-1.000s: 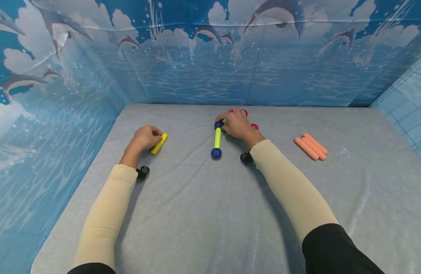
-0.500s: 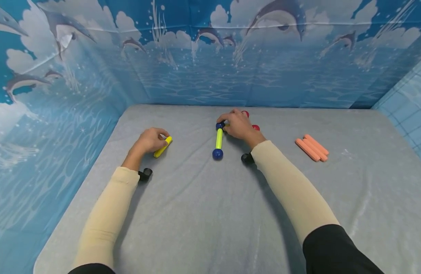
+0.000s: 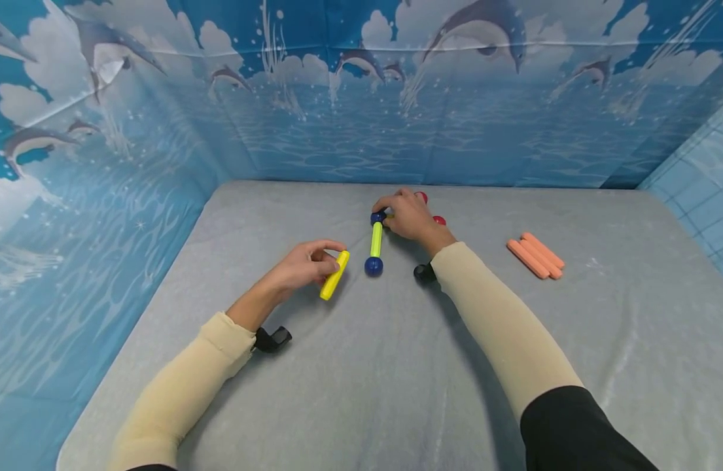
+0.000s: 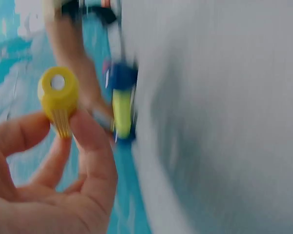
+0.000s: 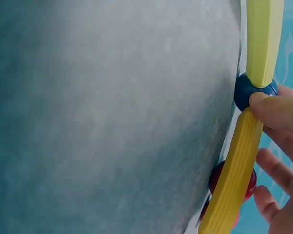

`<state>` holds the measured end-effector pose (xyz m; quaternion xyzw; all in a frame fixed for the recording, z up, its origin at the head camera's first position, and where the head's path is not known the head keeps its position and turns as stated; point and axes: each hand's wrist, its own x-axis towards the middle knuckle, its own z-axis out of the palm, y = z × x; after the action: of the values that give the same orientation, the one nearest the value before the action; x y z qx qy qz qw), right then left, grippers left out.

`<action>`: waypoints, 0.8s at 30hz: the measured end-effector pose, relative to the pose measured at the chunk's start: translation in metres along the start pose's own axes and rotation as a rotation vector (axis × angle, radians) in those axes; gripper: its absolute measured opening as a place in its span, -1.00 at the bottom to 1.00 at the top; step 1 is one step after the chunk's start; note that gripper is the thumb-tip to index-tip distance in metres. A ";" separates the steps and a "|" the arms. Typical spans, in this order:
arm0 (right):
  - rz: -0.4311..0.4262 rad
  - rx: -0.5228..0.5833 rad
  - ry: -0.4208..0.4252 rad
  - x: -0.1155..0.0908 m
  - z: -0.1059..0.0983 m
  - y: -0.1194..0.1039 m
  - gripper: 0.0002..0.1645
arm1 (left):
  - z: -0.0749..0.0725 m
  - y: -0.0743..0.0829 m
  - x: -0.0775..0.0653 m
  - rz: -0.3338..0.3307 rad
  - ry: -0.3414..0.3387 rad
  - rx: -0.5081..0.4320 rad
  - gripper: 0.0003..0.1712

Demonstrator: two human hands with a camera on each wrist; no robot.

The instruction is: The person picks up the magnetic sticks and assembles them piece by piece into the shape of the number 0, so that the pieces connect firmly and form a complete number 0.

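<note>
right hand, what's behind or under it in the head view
Parts of two red balls peek out past the right hand. A yellow stick, mostly covered there, shows in the right wrist view, reaching a blue ball. Anything else beneath the hand is hidden.

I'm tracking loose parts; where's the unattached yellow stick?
In the head view, the yellow stick is pinched by the left hand, left of the lime stick joining two blue balls.

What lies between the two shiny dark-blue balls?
A straight lime-yellow rod joins the nearer ball to the farther ball, as the head view shows.
</note>
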<state>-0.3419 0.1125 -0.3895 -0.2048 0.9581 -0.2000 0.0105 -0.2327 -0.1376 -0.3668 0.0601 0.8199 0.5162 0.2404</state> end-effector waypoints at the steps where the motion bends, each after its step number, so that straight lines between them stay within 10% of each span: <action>1: 0.001 0.000 0.000 0.000 0.000 0.000 -0.66 | 0.007 -0.001 -0.001 -0.008 -0.006 -0.032 -0.55; 11: -0.013 -0.005 0.017 0.001 0.001 -0.001 -0.66 | 0.052 -0.006 -0.004 -0.052 -0.039 -0.237 -0.55; 24: -0.006 -0.008 0.003 0.002 0.001 0.001 -0.65 | 0.066 -0.007 0.001 -0.100 0.033 -0.275 -0.54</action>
<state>-0.3439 0.1119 -0.3908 -0.2074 0.9583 -0.1964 0.0079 -0.2026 -0.0867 -0.3967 -0.0231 0.7472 0.6120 0.2582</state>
